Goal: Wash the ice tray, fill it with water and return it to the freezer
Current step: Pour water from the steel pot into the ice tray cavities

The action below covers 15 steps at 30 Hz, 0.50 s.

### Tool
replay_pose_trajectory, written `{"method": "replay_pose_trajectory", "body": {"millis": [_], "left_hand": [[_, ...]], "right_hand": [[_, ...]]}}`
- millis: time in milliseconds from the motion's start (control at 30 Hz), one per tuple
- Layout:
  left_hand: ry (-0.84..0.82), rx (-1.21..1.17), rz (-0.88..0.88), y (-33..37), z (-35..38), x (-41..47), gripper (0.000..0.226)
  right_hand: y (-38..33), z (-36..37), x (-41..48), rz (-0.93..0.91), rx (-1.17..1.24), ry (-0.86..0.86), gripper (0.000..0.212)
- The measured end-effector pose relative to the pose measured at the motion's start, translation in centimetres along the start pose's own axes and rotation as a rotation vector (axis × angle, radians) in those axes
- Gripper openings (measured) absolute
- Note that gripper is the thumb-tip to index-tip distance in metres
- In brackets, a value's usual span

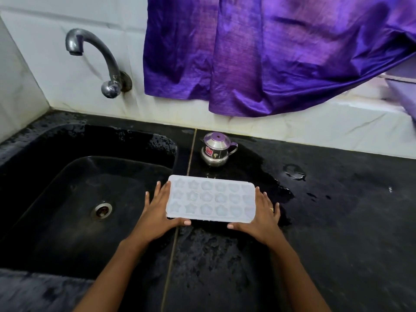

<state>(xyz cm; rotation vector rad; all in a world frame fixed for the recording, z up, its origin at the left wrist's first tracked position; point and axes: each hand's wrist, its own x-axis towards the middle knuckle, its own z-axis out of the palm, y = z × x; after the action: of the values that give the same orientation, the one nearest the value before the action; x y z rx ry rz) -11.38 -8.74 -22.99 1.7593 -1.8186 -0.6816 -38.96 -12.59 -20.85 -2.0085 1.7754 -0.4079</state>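
A white ice tray (211, 199) with star and round moulds sits level over the wet black counter, just right of the sink. My left hand (157, 210) grips its left end, thumb along the near edge. My right hand (262, 215), wearing a ring, grips its right end the same way. I cannot tell whether the moulds hold water. The black sink (67, 199) with its metal drain (101, 210) lies to the left. The tap (94, 57) on the tiled wall runs no water.
A small steel pot with a lid (217, 149) stands on the counter just behind the tray. A purple curtain (270, 52) hangs over the back wall. Water pools on the counter (337, 221) around the tray and further right.
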Motion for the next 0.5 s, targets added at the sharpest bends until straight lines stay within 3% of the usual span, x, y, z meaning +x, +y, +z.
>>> {"method": "replay_pose_trajectory", "body": {"millis": [500], "left_hand": [[0.125,-0.080,-0.081,-1.0,-5.4,-8.8,0.138]], "right_hand": [[-6.8,1.2,-4.2,-0.101,0.014,-0.075,0.134]]}}
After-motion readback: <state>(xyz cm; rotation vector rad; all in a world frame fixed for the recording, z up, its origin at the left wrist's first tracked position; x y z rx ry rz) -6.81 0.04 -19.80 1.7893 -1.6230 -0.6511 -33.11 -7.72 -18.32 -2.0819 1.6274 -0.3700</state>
